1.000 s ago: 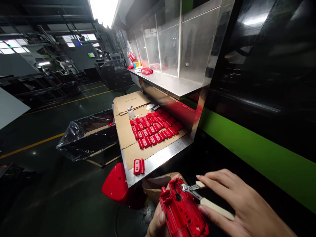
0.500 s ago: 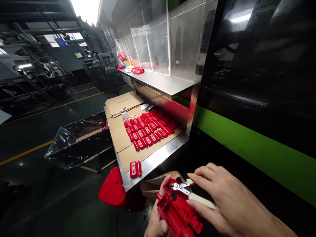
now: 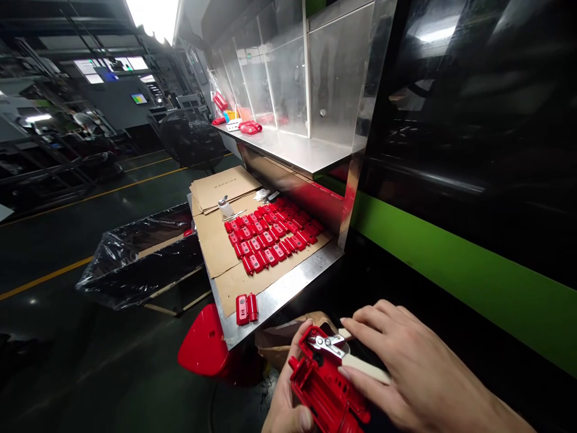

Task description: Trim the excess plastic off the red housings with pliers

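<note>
My left hand (image 3: 286,397) grips a red plastic housing (image 3: 327,388) from below at the bottom of the view, its open inner side facing up. My right hand (image 3: 415,367) is closed on small cutters with cream handles (image 3: 360,364). Their metal jaws (image 3: 328,343) rest at the housing's upper edge. Beyond my hands, rows of small red parts (image 3: 270,236) lie on cardboard (image 3: 216,240) on a steel bench (image 3: 288,291). Two more red parts (image 3: 246,308) sit alone at the bench's near edge.
A red stool seat (image 3: 204,343) stands beside the bench corner. A box lined with black plastic (image 3: 139,258) sits left of it. A steel shelf (image 3: 293,150) with clear partitions carries more red parts (image 3: 250,127). A brown paper bag (image 3: 279,337) lies under the bench. A black-and-green machine wall (image 3: 473,198) runs along the right.
The view shifted slightly right. My hands, housing and cutters drifted a little left and up, with the cutter jaws staying at the housing's upper edge.
</note>
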The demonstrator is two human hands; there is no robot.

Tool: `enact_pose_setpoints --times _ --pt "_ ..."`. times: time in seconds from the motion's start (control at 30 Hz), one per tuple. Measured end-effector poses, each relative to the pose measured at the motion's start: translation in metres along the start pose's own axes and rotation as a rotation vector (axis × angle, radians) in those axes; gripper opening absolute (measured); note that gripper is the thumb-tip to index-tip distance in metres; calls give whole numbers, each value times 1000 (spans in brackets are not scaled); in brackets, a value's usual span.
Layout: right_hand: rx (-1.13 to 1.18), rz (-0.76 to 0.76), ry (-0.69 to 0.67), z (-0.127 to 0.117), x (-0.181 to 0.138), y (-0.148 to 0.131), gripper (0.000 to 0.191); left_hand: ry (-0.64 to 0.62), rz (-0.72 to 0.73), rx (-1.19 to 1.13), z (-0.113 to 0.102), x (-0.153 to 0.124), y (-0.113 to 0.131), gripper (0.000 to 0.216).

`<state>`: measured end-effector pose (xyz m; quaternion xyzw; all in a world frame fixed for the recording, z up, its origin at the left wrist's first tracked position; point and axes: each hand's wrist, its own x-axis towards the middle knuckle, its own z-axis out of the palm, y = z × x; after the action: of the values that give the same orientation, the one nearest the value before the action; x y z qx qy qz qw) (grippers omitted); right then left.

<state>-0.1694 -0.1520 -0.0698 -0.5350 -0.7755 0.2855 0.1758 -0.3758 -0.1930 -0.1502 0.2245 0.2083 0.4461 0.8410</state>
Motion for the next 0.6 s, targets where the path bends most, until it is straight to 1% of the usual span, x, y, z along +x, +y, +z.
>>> enact_pose_setpoints --times 0.07,0.13,0.17,0.23,0.3,0.37,0.43,0.53,0.57,0.6 --pt "-9 -31 59 4 -2 2 26 33 5 -8 2 0 0 137" --pt "-33 -72 121 7 -5 3 28 81 41 -25 5 1 -1 140" --pt "-47 -86 145 9 -6 3 29 95 68 -27 6 2 -1 138" --pt "-57 -99 165 13 -9 3 31 83 124 6 8 4 -2 124" --pt "-57 -86 167 16 -11 2 30 41 175 64 9 7 -3 106" --pt "-59 -80 176 21 -12 1 31 19 188 106 9 9 -3 100" --pt "-64 -86 224 27 -13 1 26 29 179 115 7 10 -3 102" --pt "-20 -86 311 34 -11 2 15 58 172 109 0 10 -5 98" --pt "15 -71 316 36 -11 3 12 59 172 109 -2 10 -5 95" --pt "53 -55 291 37 -10 4 11 57 169 111 -4 10 -5 93"
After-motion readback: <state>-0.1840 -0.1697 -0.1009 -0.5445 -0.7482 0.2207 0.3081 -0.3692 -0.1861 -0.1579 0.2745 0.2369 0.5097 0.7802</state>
